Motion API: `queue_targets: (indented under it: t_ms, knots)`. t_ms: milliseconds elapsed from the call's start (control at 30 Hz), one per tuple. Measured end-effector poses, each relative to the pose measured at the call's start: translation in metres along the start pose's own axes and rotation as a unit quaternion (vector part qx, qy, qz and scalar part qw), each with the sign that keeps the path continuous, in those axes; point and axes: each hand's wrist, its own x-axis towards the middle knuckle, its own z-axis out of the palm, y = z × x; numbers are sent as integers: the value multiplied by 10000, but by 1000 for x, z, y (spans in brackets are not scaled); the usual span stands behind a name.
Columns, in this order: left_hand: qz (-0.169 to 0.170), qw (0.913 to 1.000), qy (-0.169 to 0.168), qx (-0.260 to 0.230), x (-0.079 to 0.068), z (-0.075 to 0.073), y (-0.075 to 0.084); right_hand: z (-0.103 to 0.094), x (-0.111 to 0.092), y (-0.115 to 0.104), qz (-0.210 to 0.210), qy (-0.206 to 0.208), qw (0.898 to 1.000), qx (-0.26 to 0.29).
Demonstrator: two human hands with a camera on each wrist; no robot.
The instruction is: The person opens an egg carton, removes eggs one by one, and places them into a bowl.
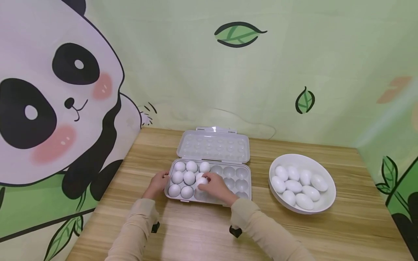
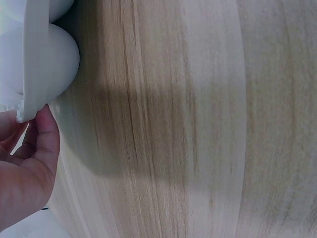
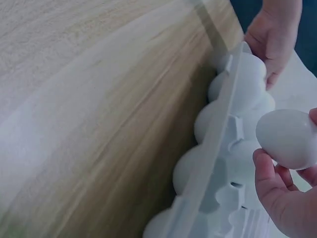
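An egg box [image 1: 209, 200] of pale plastic lies with its lid [image 1: 213, 146] folded back on the table. White eggs [image 1: 189, 178] fill the cups on its left side; cups to the right hold none. At the left end, my left hand [image 1: 159, 182] pinches the box's rim [image 2: 32, 64] between thumb and fingers. Over the middle cups, my right hand [image 1: 217, 186] grips one white egg [image 3: 288, 139] in its fingertips. The right wrist view shows that egg raised above the rim, apart from the cups. Part of the near row is hidden behind the right hand.
To the right of the box stands a white bowl [image 1: 330, 194] with several white eggs in it. The wooden table [image 1: 196, 232] meets a printed cloth backdrop [image 1: 183, 65] behind the lid. A panda picture covers the left side.
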Motion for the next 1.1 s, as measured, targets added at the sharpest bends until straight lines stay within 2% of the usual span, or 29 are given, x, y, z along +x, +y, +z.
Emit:
queue_targets:
  t_ms: [233, 433, 633, 900, 1100]
  knots:
    - [-106, 9999, -45, -28, -1, 1, 1, -18, 0, 1, 175, -73, 9991, 367]
    - [-44, 10000, -5, -3, -3, 0, 2, -42, 4, -3, 456, -233, 9948, 877]
    - [46, 10000, 2, -23, -2, 0, 1, -71, 8, -6, 606, -282, 9903, 1218]
    - [27, 10000, 60, 15, 0, -1, 0, -111, 9, -6, 682, -343, 9876, 1375]
    - [70, 9999, 48, 104, 0, -1, 0, -144, 4, -2, 650, -661, 9855, 1424]
